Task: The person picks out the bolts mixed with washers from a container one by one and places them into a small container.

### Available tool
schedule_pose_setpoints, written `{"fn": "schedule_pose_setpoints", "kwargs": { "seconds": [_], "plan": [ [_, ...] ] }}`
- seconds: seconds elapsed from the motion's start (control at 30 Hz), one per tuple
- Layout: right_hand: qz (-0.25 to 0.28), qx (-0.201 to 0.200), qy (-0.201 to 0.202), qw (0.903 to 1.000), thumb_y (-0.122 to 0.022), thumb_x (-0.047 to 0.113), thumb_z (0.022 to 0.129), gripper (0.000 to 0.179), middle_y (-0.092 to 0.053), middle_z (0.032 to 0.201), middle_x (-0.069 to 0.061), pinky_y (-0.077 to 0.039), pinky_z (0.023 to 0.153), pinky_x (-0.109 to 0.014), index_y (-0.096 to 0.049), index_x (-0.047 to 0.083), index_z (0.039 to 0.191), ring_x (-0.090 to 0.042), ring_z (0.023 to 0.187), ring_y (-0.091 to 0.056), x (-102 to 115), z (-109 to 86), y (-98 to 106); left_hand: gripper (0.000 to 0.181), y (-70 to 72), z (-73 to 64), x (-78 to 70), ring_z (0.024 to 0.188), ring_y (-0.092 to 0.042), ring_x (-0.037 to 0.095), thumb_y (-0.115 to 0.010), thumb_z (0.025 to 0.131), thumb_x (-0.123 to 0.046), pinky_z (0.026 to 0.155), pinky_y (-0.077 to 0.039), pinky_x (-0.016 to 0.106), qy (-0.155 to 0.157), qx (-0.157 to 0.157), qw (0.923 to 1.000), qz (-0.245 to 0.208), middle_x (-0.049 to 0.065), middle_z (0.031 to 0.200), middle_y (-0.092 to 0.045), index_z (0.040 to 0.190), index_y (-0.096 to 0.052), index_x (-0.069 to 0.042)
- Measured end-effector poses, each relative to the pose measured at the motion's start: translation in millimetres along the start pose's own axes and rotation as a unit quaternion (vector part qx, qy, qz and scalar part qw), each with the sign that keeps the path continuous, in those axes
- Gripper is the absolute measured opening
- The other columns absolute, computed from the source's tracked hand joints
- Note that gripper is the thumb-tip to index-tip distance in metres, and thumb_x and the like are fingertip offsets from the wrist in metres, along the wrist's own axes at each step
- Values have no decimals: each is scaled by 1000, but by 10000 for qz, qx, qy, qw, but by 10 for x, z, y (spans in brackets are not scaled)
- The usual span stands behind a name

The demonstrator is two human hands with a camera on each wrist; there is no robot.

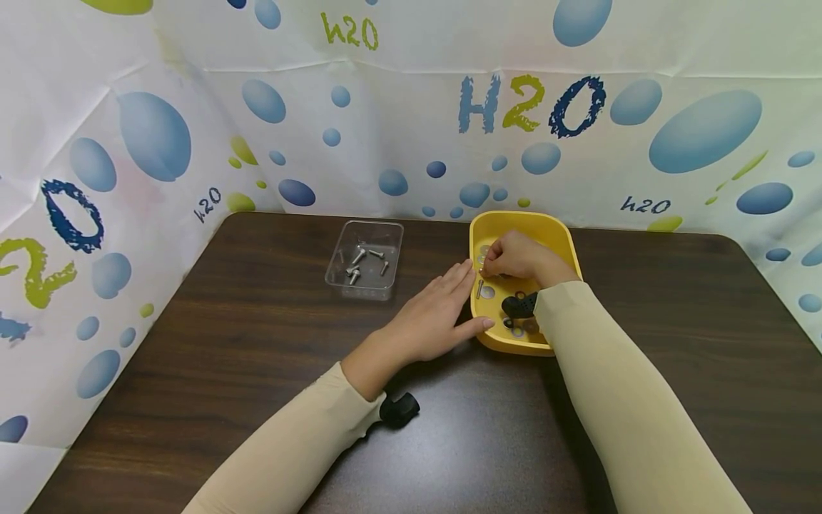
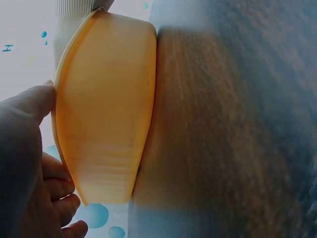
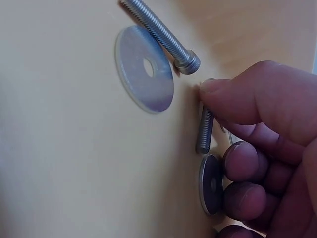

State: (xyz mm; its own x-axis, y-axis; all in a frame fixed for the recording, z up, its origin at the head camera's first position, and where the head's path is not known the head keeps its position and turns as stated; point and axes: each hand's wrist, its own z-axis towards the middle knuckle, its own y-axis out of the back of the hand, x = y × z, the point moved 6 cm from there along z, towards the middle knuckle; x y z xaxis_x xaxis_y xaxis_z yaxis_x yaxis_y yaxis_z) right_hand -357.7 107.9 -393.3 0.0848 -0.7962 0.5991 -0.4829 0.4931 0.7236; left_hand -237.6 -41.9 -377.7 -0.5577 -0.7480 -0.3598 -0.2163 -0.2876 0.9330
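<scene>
My right hand [image 1: 523,258] reaches into a yellow tray [image 1: 514,347]. In the right wrist view its thumb and index finger pinch a small threaded bolt [image 3: 205,130] close over the tray floor. Beside that bolt are a longer socket-head bolt [image 3: 166,38] and a wide flat washer [image 3: 134,64]. A darker washer [image 3: 210,167] stands by the curled lower fingers. My left hand [image 1: 433,314] rests along the tray's near left rim, its fingers straight and the thumb over the edge. From the left wrist, the tray's outer wall [image 2: 106,109] fills the view beside the fingers.
A clear plastic container [image 1: 377,293] with several bolts [image 1: 355,270] stands left of the tray on the dark wooden table [image 1: 257,343]. More rings and small parts [image 1: 517,332] lie at the tray's near end. A printed sheet [image 1: 411,121] hangs behind the table.
</scene>
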Motion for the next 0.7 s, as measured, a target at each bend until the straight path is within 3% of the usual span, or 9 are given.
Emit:
{"fn": "schedule_pose_setpoints", "kwargs": {
  "seconds": [0.2,0.47,0.7],
  "plan": [
    [136,132,-145,9997,-75,23,86,18,-59,71,-4,-45,59,-25,-69,7,84,-19,64,-54,-13,-14,4,89,-1,5,5,153,-4,16,-32,97,-68,123,-14,38,11,16,10000,-30,3,167,-3,159,-12,-9],
    [-113,250,-92,9996,-71,23,90,17,-58,72,-5,-42,59,-25,-69,6,87,-19,64,-53,8,-21,0,89,-1,6,8,153,-4,16,-31,96,-70,123,-14,38,38,32,10000,-24,3,167,-2,159,-9,-10],
    [-237,28,4,9997,-63,20,89,17,-56,67,-4,-44,56,-25,-68,6,82,-18,59,-53,-1,0,15,89,6,0,-4,153,-4,17,-32,96,-69,123,-14,38,35,39,10000,-9,4,167,-3,159,-11,-9]
  ]
}}
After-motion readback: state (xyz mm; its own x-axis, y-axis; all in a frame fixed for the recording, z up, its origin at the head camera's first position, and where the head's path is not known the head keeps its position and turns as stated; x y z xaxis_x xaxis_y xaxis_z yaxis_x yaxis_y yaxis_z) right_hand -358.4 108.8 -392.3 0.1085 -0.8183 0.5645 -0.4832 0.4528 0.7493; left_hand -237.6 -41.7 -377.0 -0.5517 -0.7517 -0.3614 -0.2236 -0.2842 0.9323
